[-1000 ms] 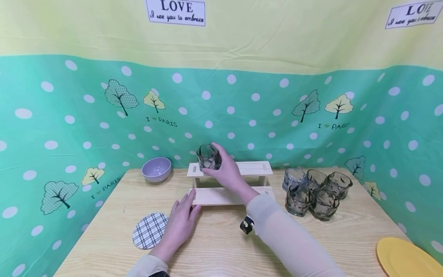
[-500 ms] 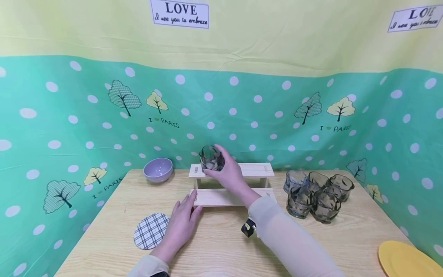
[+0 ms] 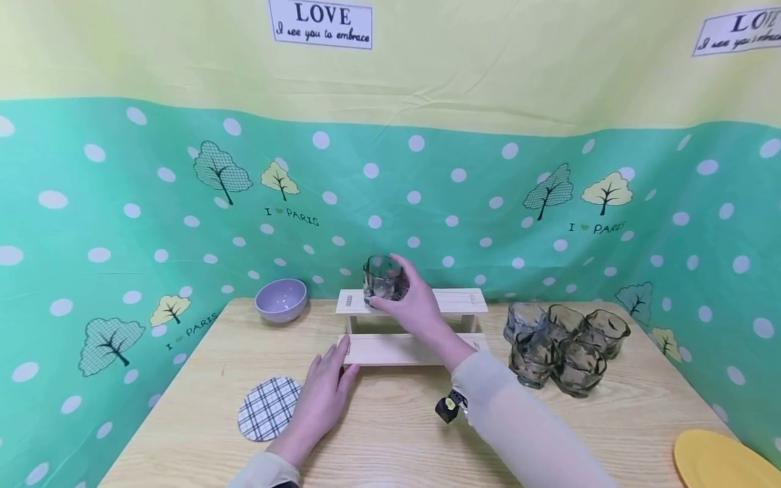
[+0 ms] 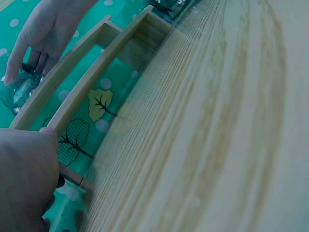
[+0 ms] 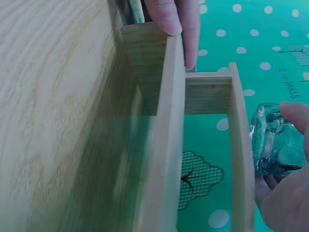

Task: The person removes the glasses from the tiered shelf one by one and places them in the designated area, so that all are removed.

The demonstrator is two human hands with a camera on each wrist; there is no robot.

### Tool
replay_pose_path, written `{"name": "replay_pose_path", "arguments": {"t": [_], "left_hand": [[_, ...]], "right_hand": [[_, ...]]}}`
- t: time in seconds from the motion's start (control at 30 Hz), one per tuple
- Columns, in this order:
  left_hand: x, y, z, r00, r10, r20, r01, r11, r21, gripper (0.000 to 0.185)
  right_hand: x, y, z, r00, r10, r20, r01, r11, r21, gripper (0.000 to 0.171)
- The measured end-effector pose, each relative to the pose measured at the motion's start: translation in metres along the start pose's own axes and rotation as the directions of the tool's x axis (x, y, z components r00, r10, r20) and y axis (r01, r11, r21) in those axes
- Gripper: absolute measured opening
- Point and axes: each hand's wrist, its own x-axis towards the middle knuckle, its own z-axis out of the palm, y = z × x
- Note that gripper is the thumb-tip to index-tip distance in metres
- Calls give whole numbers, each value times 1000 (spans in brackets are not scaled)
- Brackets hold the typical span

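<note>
A smoky faceted glass tumbler (image 3: 379, 279) stands upright at the left part of the upper board (image 3: 451, 300) of a two-step wooden rack. My right hand (image 3: 417, 308) grips it from the right, thumb in front and fingers behind; in the right wrist view the same tumbler (image 5: 275, 145) shows sideways at the board's edge. My left hand (image 3: 323, 390) holds the left end of the lower board (image 3: 396, 350), thumb at its front edge and fingers along its end. The left wrist view shows that thumb (image 4: 48, 131) on the board's edge.
Several smoky tumblers (image 3: 579, 366) stand grouped right of the rack. A purple bowl (image 3: 281, 299) sits at the back left, a checked round coaster (image 3: 268, 409) beside my left hand. A yellow plate (image 3: 720, 461) lies at the front right. A patterned cloth (image 3: 415, 169) hangs behind the table.
My right hand has shifted the tumbler a little to the right along the upper board. My left hand stays at the lower board's end. The head view has shifted slightly.
</note>
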Motion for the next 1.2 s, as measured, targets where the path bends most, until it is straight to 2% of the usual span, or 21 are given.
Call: {"name": "replay_pose_path", "arguments": {"t": [0.47,0.73,1.2], "left_hand": [[0,2,-1,999,-27,27,27,999,-16,66],[0,1,-1,1000,-22,17,22,1000,-15,66],[0,0,-1,1000,1,-1,-1,1000,-8,65]], "right_hand": [[-24,-17,-34,1000,-15,17,15,1000,-12,100],[-41,-16,-64,999,-16,34,16,1000,6,102],[-80,-9,-124,999,39,3,-38,994,-101,105]]}}
